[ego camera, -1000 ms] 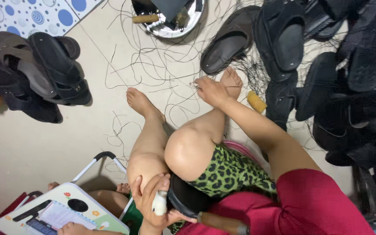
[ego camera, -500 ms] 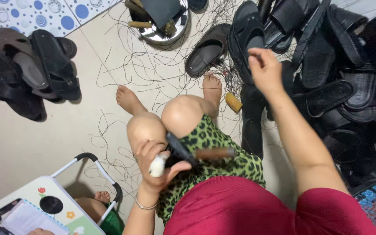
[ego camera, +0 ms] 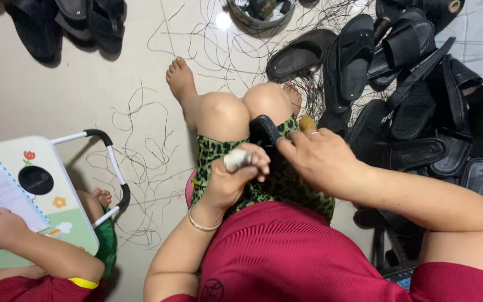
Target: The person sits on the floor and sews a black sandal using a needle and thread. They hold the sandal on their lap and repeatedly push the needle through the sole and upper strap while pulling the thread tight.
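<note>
Sandal work on the lap: black rubber sandal (ego camera: 265, 133) rests on the knees, over the green leopard-print shorts (ego camera: 252, 187). Left hand (ego camera: 231, 180) is fisted tight around a pale stubby tool handle (ego camera: 237, 159). Right hand (ego camera: 321, 159) lies curled on the sandal, steadying it. Step looks like trimming or stitching; next move needs a firm brace and tool tip clear of fingers. Black sandal pile (ego camera: 415, 106) sits to the right.

Left hand (ego camera: 236, 173) fisted over lap; right hand (ego camera: 320, 159) alongside, fingers curled down.
</note>
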